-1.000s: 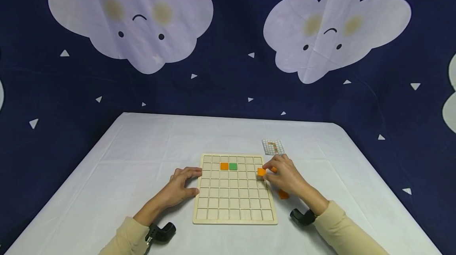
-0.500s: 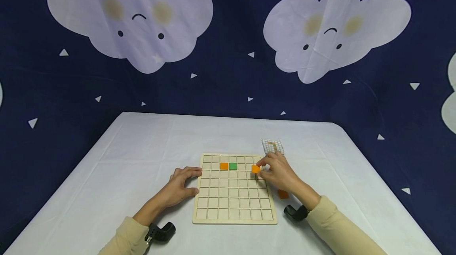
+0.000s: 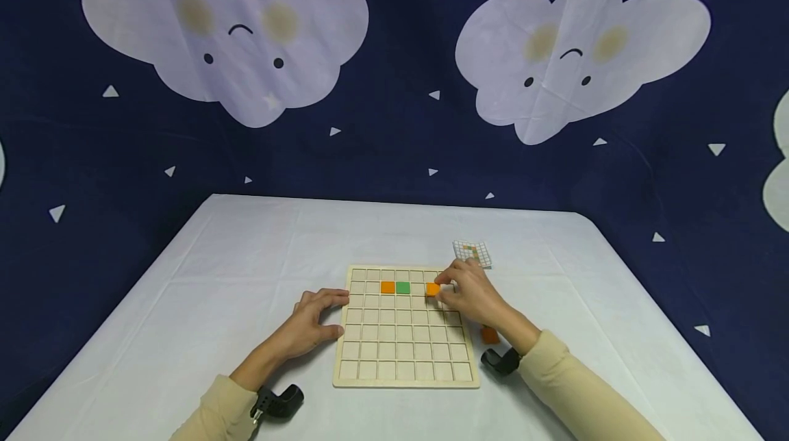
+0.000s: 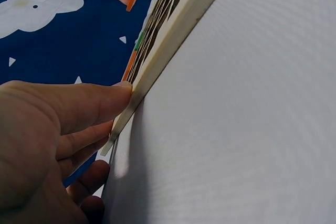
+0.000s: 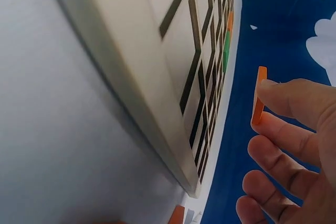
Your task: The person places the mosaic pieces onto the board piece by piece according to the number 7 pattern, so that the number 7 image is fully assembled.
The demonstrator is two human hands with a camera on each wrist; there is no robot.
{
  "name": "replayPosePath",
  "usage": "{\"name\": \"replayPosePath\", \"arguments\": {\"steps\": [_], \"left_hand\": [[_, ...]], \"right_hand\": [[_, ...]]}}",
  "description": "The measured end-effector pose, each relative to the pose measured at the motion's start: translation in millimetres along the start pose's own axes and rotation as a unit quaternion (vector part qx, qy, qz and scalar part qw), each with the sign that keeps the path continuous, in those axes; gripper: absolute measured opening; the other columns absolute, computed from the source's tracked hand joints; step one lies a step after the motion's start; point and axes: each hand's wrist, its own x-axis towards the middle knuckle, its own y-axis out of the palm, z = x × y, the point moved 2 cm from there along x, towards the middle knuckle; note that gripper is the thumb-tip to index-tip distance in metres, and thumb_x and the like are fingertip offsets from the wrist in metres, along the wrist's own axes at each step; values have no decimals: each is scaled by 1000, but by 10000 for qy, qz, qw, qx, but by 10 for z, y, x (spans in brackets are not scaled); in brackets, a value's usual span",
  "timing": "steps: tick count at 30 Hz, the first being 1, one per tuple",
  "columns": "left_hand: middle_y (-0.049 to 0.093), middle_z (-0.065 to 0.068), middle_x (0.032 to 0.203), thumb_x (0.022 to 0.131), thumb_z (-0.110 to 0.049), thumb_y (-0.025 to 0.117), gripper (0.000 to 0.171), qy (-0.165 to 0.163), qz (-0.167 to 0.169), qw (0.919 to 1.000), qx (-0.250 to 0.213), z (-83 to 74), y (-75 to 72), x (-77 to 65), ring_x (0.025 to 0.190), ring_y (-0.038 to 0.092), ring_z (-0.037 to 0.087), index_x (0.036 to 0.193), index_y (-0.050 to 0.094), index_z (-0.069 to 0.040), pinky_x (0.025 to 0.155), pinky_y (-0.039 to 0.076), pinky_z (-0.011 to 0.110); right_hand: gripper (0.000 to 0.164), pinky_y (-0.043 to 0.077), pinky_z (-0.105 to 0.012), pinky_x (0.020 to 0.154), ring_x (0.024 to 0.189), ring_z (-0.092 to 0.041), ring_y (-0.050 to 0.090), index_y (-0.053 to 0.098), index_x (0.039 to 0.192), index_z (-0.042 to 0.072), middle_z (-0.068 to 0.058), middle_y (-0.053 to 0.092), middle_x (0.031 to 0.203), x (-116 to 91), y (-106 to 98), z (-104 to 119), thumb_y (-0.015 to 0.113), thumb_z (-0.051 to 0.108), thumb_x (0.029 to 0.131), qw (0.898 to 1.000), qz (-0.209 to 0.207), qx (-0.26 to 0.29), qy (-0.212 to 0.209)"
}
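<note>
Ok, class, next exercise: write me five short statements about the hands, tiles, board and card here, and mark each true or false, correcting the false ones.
1. The right hand pinches an orange tile. True.
2. That tile lies flat in a cell. False: it is raised above the wooden board.
3. A green tile sits beside a second orange tile. True.
4. The left hand holds the green tile. False: it touches the board's left edge.
5. A gridded card lies near the board's far right corner. True.

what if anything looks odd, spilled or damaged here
The backdrop looks hung upside down: its clouds have mouths above eyes. Nothing looks spilled on the table, and the board and tiles show no visible damage.
</note>
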Motion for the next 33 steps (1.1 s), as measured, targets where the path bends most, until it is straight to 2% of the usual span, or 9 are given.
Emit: {"name": "replayPosePath", "arguments": {"steps": [15, 33], "left_hand": [[53, 1, 136, 75, -9, 74, 46, 2, -30, 10000, 75, 5, 7, 9, 111, 38, 19, 119, 63, -8, 88, 23, 37], [53, 1, 136, 75, -9, 74, 46, -42, -24, 10000, 32, 5, 6, 6, 110, 38, 18, 119, 63, -8, 87, 23, 36]], "right_hand": [[22, 33, -34, 79, 84, -14, 43, 72, 98, 12, 3, 60, 90, 125, 66, 52, 70, 18, 77, 9997, 129, -195, -17], [21, 32, -34, 76, 81, -15, 41, 72, 100, 12, 1, 59, 90, 225, 108, 58, 69, 20, 80, 9993, 288, -217, -46]]}}
